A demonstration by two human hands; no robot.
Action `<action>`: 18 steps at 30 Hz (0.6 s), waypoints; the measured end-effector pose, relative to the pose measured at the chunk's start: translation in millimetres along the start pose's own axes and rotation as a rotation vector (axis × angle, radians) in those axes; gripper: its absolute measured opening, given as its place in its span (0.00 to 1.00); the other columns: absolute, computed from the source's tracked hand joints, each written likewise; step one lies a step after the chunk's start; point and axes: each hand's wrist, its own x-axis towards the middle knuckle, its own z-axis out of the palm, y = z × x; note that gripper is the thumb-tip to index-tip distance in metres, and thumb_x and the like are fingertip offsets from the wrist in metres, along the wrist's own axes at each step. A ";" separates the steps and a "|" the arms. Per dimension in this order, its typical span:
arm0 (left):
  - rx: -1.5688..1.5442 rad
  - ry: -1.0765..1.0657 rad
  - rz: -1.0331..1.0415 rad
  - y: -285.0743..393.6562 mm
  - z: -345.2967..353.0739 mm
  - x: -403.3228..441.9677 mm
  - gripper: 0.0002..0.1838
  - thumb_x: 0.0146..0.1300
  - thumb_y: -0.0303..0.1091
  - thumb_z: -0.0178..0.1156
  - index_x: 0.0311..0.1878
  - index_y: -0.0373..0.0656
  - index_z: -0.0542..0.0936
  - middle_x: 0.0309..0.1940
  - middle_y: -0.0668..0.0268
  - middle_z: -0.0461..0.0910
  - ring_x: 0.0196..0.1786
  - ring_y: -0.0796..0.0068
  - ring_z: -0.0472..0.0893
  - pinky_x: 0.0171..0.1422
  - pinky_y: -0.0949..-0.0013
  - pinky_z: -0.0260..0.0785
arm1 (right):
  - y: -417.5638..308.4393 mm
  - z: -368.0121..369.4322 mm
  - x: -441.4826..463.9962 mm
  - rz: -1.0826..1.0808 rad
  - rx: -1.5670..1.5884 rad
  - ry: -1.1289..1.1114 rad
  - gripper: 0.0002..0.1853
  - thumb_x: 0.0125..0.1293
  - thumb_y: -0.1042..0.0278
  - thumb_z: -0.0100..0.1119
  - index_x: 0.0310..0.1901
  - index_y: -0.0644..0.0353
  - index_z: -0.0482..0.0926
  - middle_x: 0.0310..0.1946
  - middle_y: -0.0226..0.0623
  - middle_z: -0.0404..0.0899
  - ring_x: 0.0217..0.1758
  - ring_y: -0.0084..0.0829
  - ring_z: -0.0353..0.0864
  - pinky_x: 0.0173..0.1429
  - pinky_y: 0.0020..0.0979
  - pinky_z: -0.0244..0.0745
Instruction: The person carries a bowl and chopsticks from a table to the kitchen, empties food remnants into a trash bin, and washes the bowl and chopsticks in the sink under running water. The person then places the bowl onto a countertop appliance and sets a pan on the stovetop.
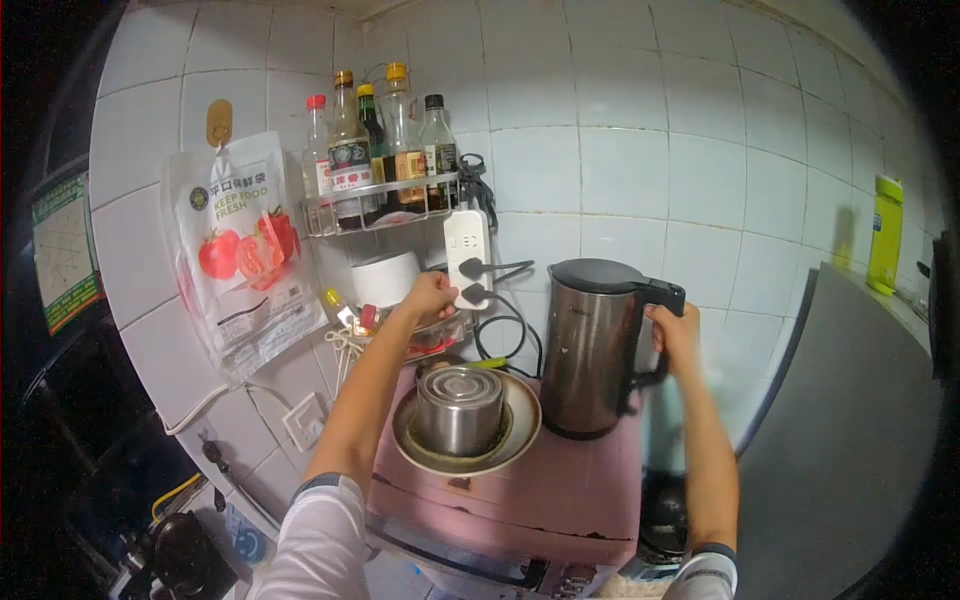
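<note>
My right hand (pixel 676 340) is closed round the black handle of a steel electric kettle (pixel 588 350), its fingers near the top of the handle. The kettle is upright, with its dark lid shut, at the right of a pink appliance top (pixel 590 480). My left hand (pixel 432 298) reaches up to a white power strip (pixel 466 240) on the wall and grips its lower left edge. Part of its fingers is hidden by the hand itself. Two black plugs (pixel 473 268) sit in the strip, with cables hanging below.
A bowl (pixel 525 430) holding an upturned steel cup (pixel 460 405) stands left of the kettle. Several sauce bottles (pixel 350 150) fill the corner rack (pixel 400 187). A plastic bag pack (pixel 240 250) hangs at left. A grey panel (pixel 830 400) and green bottle (pixel 885 235) are at right.
</note>
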 end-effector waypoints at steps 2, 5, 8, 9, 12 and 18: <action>-0.047 -0.014 -0.038 0.2 2.4 -0.8 0.06 0.52 0.24 0.56 0.28 0.34 0.68 0.15 0.66 0.69 0.12 0.78 0.70 0.11 0.76 0.58 | 1.7 0.1 -0.1 0.003 -0.007 0.007 0.08 0.47 0.71 0.57 0.18 0.60 0.69 0.08 0.27 0.62 0.07 0.18 0.58 0.11 0.21 0.52; 0.016 -0.067 -0.021 -10.6 5.0 8.2 0.06 0.53 0.24 0.55 0.30 0.34 0.68 0.17 0.66 0.69 0.12 0.80 0.69 0.11 0.77 0.56 | 1.7 -0.8 0.9 -0.004 -0.025 0.012 0.08 0.47 0.71 0.57 0.18 0.60 0.69 0.08 0.27 0.62 0.07 0.18 0.57 0.12 0.21 0.52; -0.061 -0.111 0.000 -24.6 2.5 17.4 0.05 0.54 0.24 0.53 0.32 0.35 0.68 0.19 0.66 0.70 0.14 0.80 0.67 0.14 0.77 0.57 | 2.0 0.0 0.2 -0.015 -0.029 0.015 0.07 0.47 0.71 0.57 0.19 0.60 0.69 0.09 0.26 0.63 0.08 0.18 0.58 0.12 0.21 0.52; -0.074 -0.131 0.024 -24.3 2.6 16.8 0.06 0.54 0.25 0.53 0.34 0.34 0.69 0.21 0.65 0.71 0.15 0.80 0.67 0.16 0.77 0.58 | 3.6 -0.8 1.4 -0.010 -0.034 0.014 0.07 0.47 0.71 0.57 0.19 0.60 0.70 0.09 0.26 0.63 0.08 0.18 0.58 0.12 0.21 0.52; -0.025 -0.104 0.036 -18.3 7.4 11.4 0.09 0.55 0.26 0.52 0.38 0.33 0.70 0.24 0.65 0.72 0.18 0.80 0.67 0.19 0.76 0.59 | 4.0 -0.7 1.0 -0.005 -0.038 0.015 0.07 0.47 0.71 0.57 0.20 0.61 0.70 0.09 0.27 0.63 0.08 0.18 0.58 0.12 0.21 0.52; 0.037 -0.014 0.032 -15.0 10.4 9.0 0.12 0.54 0.27 0.51 0.41 0.31 0.71 0.25 0.64 0.72 0.19 0.79 0.68 0.19 0.75 0.59 | 5.8 -1.0 1.1 -0.025 -0.044 0.016 0.06 0.48 0.70 0.57 0.20 0.61 0.71 0.09 0.27 0.64 0.08 0.18 0.59 0.12 0.21 0.53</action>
